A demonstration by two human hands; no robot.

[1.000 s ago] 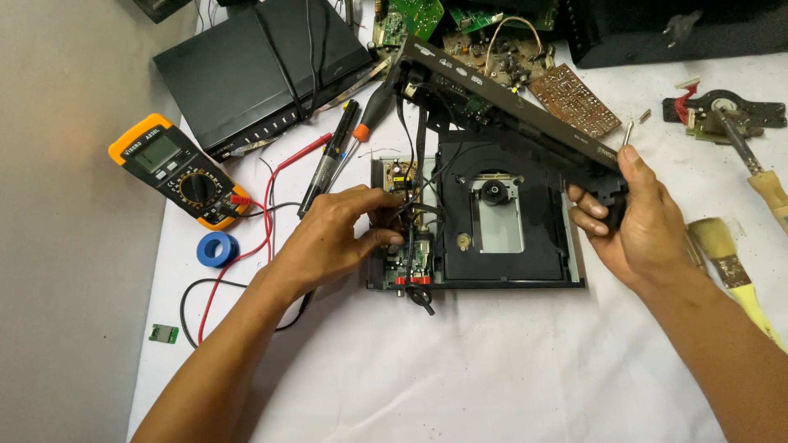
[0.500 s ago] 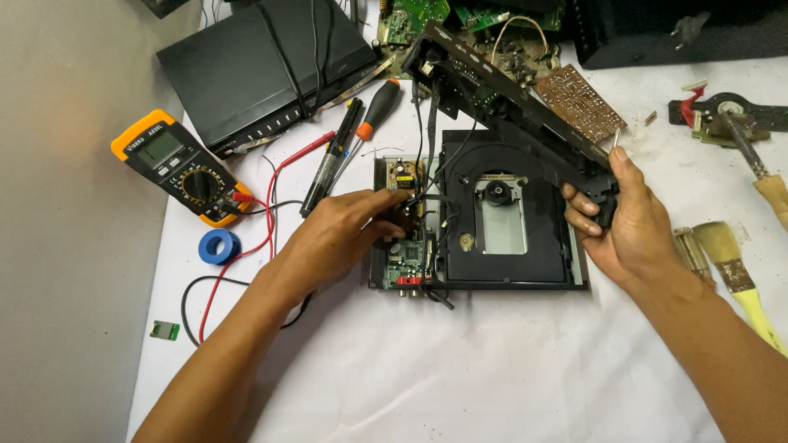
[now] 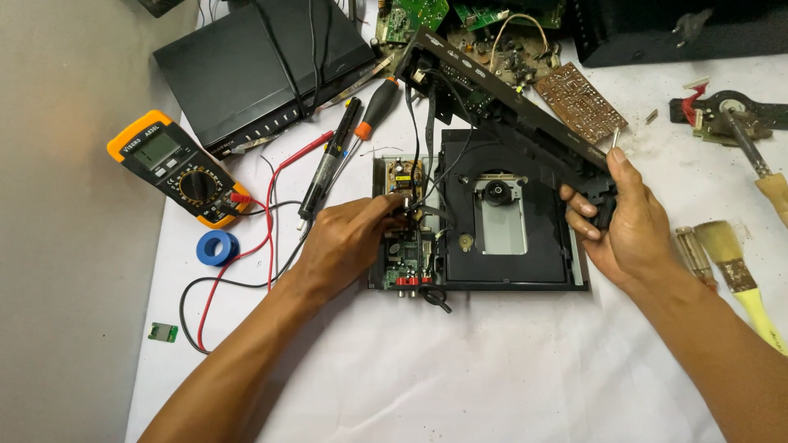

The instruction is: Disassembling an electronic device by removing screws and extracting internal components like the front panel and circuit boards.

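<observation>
we have the player (image 3: 509, 246) open on the bench (image 3: 492, 361): our right hand (image 3: 628, 226) fingers grip the lifted front panel (image 3: 509, 111), left hand (image 3: 345, 246) fingers pinch wires at the board (image 3: 402, 221); panel cables remain attached.

Black box (image 3: 681, 29): cut by top edge. Yellow-handled brush (image 3: 743, 283): cut at right edge. Circuit board (image 3: 404, 246): partly hidden beneath left hand (image 3: 349, 246).

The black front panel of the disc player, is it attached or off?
Off: the front panel is lifted diagonally away from the chassis, held by the right hand.
</observation>
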